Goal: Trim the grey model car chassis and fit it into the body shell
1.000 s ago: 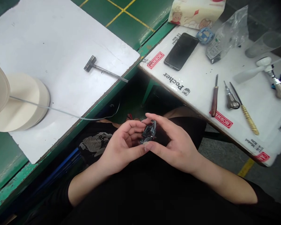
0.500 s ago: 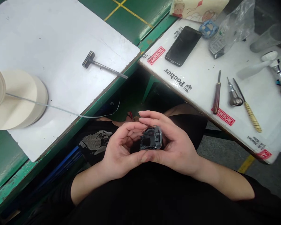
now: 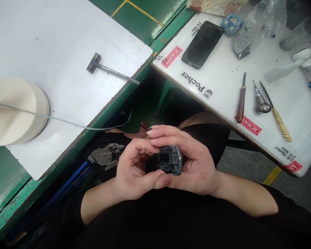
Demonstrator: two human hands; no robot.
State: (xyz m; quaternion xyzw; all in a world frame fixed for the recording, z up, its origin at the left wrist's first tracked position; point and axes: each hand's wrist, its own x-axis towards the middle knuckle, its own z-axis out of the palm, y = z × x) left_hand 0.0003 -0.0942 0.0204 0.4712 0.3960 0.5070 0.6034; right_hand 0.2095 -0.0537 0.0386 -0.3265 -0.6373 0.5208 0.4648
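Above my lap, both hands grip a small dark grey plastic part (image 3: 170, 159), hollow and detailed inside, possibly a model car body. My left hand (image 3: 134, 173) pinches its left side between thumb and fingers. Around its right side curl the fingers and thumb of my right hand (image 3: 197, 164). The two thumbs meet at the part's near edge. On the white board to the left lies a small metal hammer (image 3: 111, 71), apart from my hands.
A cream round stand (image 3: 23, 110) with a thin tube (image 3: 59, 118) occupies the left board (image 3: 67, 34). On the right table are a phone (image 3: 202, 45), a knife (image 3: 241, 98), an awl (image 3: 261, 102), a yellow-handled file (image 3: 278, 117), a blue part (image 3: 232, 24) and a plastic bag (image 3: 259, 27).
The grey part has tilted in my hands and come slightly nearer to me, showing more of its side. The camera view has shifted a little; the tools lie as before.
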